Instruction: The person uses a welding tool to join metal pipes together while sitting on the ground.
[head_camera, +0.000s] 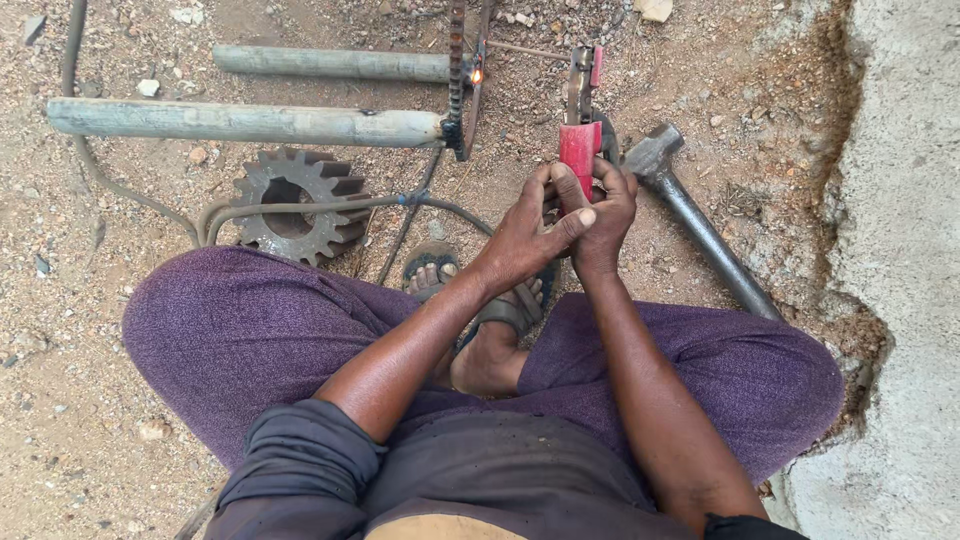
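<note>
The person squats on gravel ground, and both hands meet just above the middle of the frame. The left hand (525, 235) and the right hand (605, 215) are both closed around the red electrode holder (580, 145), which points up toward the toothed wheel (458, 75). A thin welding rod (520, 48) runs from the holder's clamp to a small glowing spot (476, 75) on that wheel.

To do this step well, the person should probably keep both wrists steady and the rod tip just at the joint, because the seam between the wheel and the grey pipe (245, 122) looks narrow.

A second pipe (330, 62) lies above it, a loose gear (295, 205) sits at centre left with a cable (330, 207) across it, and a hammer (690, 215) lies just right of the hands. The sandalled foot (432, 272) is near the cable.
</note>
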